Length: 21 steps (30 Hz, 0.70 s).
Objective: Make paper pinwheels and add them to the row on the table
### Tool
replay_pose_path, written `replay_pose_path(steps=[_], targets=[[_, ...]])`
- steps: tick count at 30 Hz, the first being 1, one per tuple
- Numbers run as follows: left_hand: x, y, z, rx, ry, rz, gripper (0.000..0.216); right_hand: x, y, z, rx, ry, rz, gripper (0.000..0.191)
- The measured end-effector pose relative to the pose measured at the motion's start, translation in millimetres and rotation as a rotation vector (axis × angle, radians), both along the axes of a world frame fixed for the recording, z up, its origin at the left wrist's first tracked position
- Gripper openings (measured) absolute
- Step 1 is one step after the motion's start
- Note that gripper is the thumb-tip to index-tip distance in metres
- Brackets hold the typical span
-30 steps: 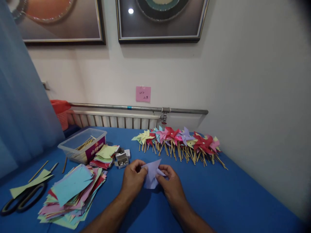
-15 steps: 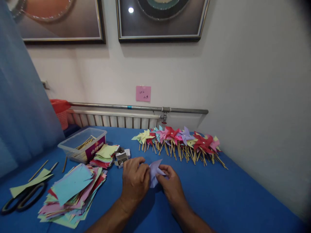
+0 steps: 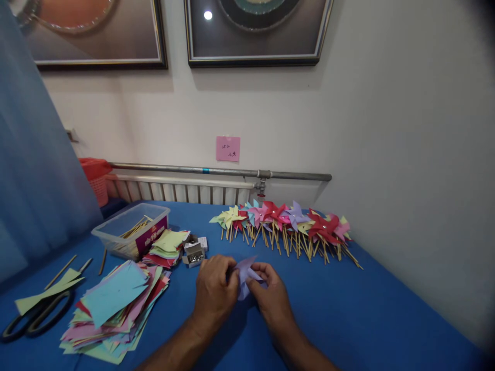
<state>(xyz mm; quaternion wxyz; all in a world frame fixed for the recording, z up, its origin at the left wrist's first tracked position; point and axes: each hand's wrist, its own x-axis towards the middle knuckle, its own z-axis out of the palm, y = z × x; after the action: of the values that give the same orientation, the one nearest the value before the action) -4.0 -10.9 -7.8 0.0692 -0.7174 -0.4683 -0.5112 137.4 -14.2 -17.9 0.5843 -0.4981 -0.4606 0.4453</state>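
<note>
A purple paper pinwheel [image 3: 245, 277], its blades folded in, is held between both hands over the blue table [image 3: 348, 319]. My left hand [image 3: 216, 283] grips its left side, fingers curled and thumb near the middle. My right hand [image 3: 270, 291] pinches the right side between thumb and fingers. The fingers hide much of the paper's centre, and I cannot tell whether a pin is in it. Just beyond my left hand stands a small open box of metal pins [image 3: 194, 255].
Finished pinwheels [image 3: 274, 214] on sticks lie in a row at the back right. To the left are stacked coloured paper [image 3: 116, 293], smaller paper squares [image 3: 168, 245], a plastic tub of sticks [image 3: 133, 226] and black-handled scissors [image 3: 50, 312]. A blue curtain [image 3: 34, 154] hangs at far left.
My left hand has lowered slightly and its raised fingers have closed in on the purple pinwheel. My right hand keeps its pinch almost unmoved.
</note>
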Motion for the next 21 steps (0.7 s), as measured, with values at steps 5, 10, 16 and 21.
replay_pose_path(steps=[5,10,16,21], targets=[[0.9,-3.1,2.4,0.134,0.077,-0.007,0.015,-1.0,-0.5,1.9,0.005,0.014,-0.012,0.026],[-0.7,-4.6,6.5,0.193,0.08,0.005,0.017,0.7,0.6,-0.1,-0.017,0.012,-0.016,0.028],[-0.7,-6.4,7.6,0.179,0.092,-0.037,0.016,0.0,0.6,1.8,-0.029,0.048,-0.008,0.027],[6.9,-11.2,5.4,0.134,0.118,-0.121,0.018,-0.9,0.7,5.1,-0.03,0.099,0.013,0.026]])
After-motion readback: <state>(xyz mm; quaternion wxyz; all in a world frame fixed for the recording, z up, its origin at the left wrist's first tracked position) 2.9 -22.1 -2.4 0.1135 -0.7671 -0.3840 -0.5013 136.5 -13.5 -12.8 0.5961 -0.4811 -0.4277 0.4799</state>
